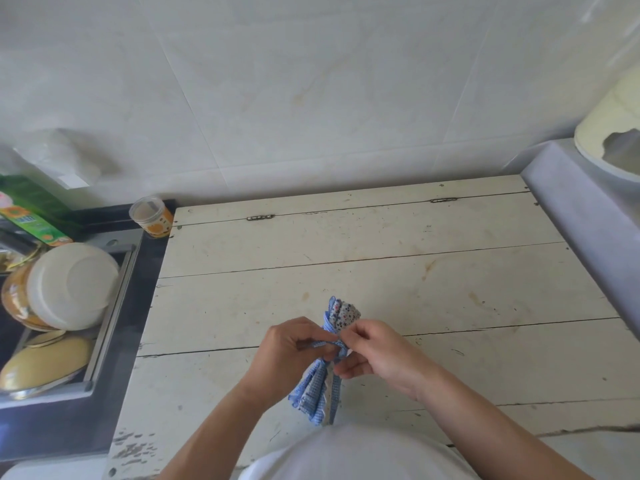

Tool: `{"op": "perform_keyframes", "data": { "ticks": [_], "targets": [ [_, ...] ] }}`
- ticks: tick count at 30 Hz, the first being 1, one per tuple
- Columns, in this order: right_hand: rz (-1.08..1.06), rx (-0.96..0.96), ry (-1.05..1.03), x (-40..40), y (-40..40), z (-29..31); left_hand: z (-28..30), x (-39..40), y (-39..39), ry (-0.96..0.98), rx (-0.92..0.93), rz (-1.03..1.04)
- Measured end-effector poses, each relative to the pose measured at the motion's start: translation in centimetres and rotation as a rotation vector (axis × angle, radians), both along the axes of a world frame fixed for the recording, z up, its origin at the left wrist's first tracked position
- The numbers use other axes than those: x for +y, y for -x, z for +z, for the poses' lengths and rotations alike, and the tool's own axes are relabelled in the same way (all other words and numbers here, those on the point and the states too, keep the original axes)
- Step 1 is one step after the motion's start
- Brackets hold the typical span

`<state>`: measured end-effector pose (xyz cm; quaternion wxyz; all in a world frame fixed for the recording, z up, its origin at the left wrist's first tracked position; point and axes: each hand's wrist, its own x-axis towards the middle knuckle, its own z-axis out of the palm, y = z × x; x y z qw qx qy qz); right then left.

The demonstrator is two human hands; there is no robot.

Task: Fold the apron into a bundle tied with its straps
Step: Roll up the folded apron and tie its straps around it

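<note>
Apron (320,386) bunched into a long bundle, lying near edge of white plank worktop (381,265). Left hand (284,351) and right hand (377,355) close together at its middle, each pinching a blue strap (332,344) cinched around it.

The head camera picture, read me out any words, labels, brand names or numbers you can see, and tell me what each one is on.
No text here can be read.
Green and orange carton: it carries printing, too blurred to read.
Clear jar with an orange-patterned label: no letters can be made out.
White sticker on the plastic bag: blank or too blurred to tell.
Apron bundle: pattern only, no lettering.
</note>
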<state>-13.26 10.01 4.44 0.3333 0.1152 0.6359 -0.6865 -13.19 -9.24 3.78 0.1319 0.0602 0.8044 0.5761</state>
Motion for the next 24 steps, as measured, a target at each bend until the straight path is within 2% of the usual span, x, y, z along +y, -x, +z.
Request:
{"op": "perform_keyframes", "data": {
  "ticks": [2,6,11,16,21,24],
  "targets": [
    [-0.045,0.093,-0.065,0.0,-0.3,-0.3,0.0,-0.3,0.0,-0.073,-0.094,-0.004],
    [-0.088,0.233,-0.174,0.2,-0.3,-1.1,-0.1,-0.4,0.0,-0.058,-0.136,0.000],
    [-0.043,0.252,-0.213,0.4,-0.3,-1.5,-0.2,0.0,-0.2,0.042,-0.191,0.026],
    [0.072,0.402,-0.433,0.3,-0.2,-1.4,-0.3,0.1,-0.4,0.093,-0.222,0.003],
    [0.103,0.508,-0.568,0.5,-0.3,-1.0,-0.5,0.8,-0.2,0.069,-0.234,0.066],
    [0.123,0.552,-0.615,0.6,-0.4,-1.1,-0.3,1.1,0.0,-0.086,-0.255,0.202]
  ]
}}
